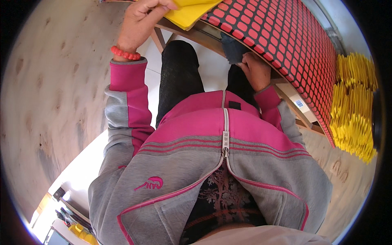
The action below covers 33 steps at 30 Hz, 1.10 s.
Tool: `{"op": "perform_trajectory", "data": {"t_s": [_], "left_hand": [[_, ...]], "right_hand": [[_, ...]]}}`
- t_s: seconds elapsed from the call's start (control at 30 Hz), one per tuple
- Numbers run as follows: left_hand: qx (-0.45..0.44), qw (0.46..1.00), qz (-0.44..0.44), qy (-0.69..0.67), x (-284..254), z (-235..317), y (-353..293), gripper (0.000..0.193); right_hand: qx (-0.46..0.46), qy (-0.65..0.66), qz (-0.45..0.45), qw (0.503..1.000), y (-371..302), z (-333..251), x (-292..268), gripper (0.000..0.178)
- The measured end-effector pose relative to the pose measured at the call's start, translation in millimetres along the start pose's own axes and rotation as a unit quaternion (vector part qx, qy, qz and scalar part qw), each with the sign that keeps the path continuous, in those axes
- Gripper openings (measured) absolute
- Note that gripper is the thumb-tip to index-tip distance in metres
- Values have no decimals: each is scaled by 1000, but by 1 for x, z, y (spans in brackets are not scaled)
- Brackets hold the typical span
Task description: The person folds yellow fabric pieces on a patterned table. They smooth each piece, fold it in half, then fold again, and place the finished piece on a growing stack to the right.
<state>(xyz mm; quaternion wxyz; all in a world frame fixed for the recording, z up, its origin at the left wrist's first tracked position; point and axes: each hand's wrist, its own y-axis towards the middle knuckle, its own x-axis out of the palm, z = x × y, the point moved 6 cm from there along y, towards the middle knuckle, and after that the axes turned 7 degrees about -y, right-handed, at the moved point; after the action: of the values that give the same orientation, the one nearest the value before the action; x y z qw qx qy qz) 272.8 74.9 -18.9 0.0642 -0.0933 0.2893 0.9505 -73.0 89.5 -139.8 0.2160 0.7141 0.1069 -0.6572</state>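
Note:
At the top, my left hand, with a red beaded bracelet at the wrist, is closed with thumb and fingers on the edge of a flat yellow sheet or folded packet. The packet lies over the near edge of a table with a red-and-black patterned cover. Lower and to the right, my right hand is at the table's edge above my right thigh. Its curled fingers pinch the lower end of a dark blue, fuzzy cloth, which hangs from the table's edge. The fingertips of the left hand are partly cut off by the frame.
Tall bundles of folded yellow packets stand at the table's right end. Below the tabletop is a wooden frame with a white box on it. A pale wooden board fills the left side. Yellow items show at lower left.

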Motion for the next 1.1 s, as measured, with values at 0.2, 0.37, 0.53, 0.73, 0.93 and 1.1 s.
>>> {"op": "perform_trajectory", "data": {"t_s": [0.2,0.37,0.53,0.73,0.93,1.1], "left_hand": [[-8,999,-30,37,1,7,1,13],[7,1000,-3,-2,1,4,3,15],[-53,998,3,-19,-2,-1,-1,16],[-12,999,-26,-31,-1,5,1,14],[-10,999,-49,-8,-1,16,0,13],[-11,997,-64,35,0,16,2,7]], "right_hand": [[-236,164,140,948,14,-89,-102,17],[-305,132,287,898,64,-134,-149,16],[-337,150,289,883,89,-153,-151,14],[-290,128,257,913,96,-154,-146,14],[-235,258,183,919,107,-142,-133,15],[-237,317,204,895,109,-139,-131,20]]}}
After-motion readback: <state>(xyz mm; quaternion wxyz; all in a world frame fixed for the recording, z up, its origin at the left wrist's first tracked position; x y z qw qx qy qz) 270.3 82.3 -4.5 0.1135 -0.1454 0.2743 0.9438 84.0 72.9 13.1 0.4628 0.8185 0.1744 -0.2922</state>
